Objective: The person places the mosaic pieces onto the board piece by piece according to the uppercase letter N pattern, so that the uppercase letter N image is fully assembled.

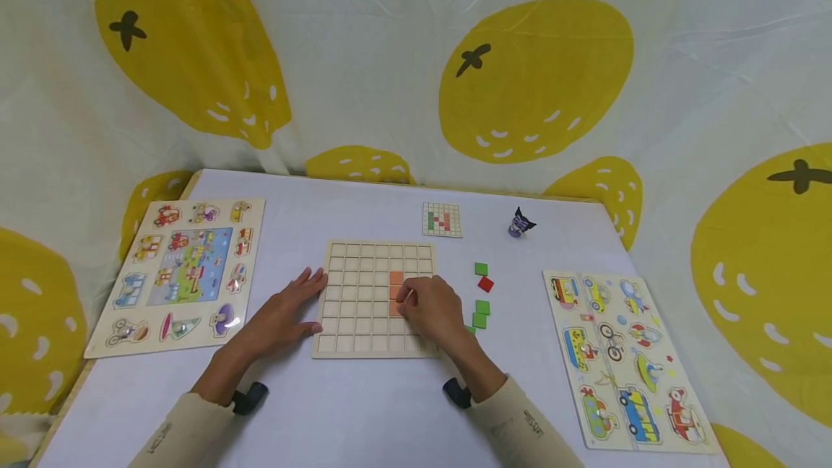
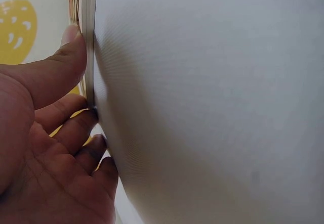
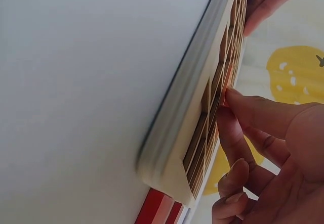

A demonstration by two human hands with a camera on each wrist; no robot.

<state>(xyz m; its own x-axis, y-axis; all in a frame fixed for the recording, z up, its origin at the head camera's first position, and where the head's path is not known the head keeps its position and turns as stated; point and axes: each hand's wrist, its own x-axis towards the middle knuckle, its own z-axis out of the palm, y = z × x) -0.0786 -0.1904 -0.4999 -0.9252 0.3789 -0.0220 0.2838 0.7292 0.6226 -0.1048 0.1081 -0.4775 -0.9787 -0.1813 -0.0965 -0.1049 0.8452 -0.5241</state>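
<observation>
Touches the left edge of a wooden grid board [image 1: 344,294] with left hand [image 1: 282,316], pinches an orange tile [image 1: 393,308] with right hand [image 1: 433,311]. Has green tiles [image 1: 482,307] lying to the right.

L hand [image 1: 283,315] w/ thumb apart; R hand [image 1: 433,310] pinching.

Grid board [image 1: 359,302] mid-table [image 1: 364,410]; column of tiles [image 1: 396,278] set in it, right of centre. Left hand [image 1: 282,320] at the board's left edge; right hand [image 1: 432,313] over its right side, at the column. Loose tiles [image 1: 482,307] on the table just right of the board. Pattern card [image 1: 443,220] behind it; figurine [image 1: 519,224] right of card. Left puzzle board [image 1: 217,273] well left; right puzzle board [image 1: 622,370] well right, nearer front. Cloth [image 1: 364,56] behind table.
</observation>
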